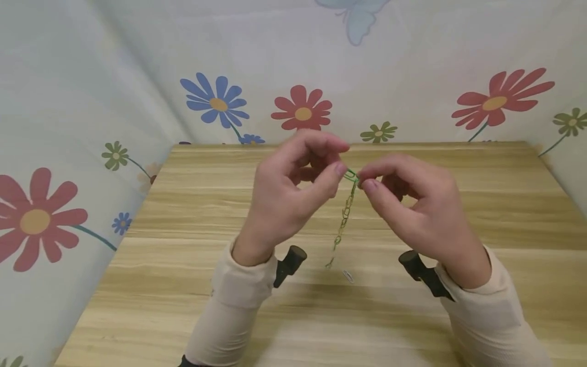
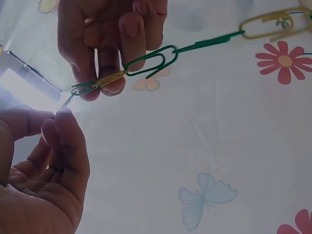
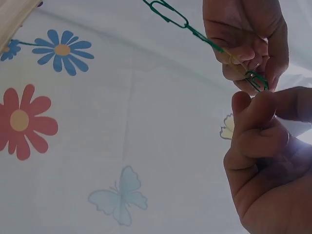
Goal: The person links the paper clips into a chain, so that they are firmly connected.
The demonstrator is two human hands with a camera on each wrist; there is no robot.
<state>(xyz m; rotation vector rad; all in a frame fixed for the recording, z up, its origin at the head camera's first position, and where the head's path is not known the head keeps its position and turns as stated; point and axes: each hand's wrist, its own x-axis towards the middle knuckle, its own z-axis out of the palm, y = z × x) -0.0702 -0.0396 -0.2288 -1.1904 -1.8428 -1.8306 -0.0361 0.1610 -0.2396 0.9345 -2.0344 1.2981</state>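
My left hand (image 1: 293,196) pinches a green paper clip (image 1: 350,175) between thumb and index finger, above the table. Close on its right, my right hand (image 1: 422,209) pinches the linked end of a paper clip chain (image 1: 346,211) right beside that clip. The chain, of green and yellow clips, hangs down from the fingertips. In the left wrist view a green link (image 2: 151,63) and a yellow link (image 2: 265,24) show clearly. Fingertips partly cover the joint where the clips meet, so I cannot tell whether they are fully hooked together.
One pale loose paper clip (image 1: 348,277) lies on the wooden table (image 1: 183,265), near the chain's lower end. A flower-printed cloth (image 1: 257,56) stands behind the table and along its left side. Dark wrist-camera mounts (image 1: 289,266) stick out from the sleeves.
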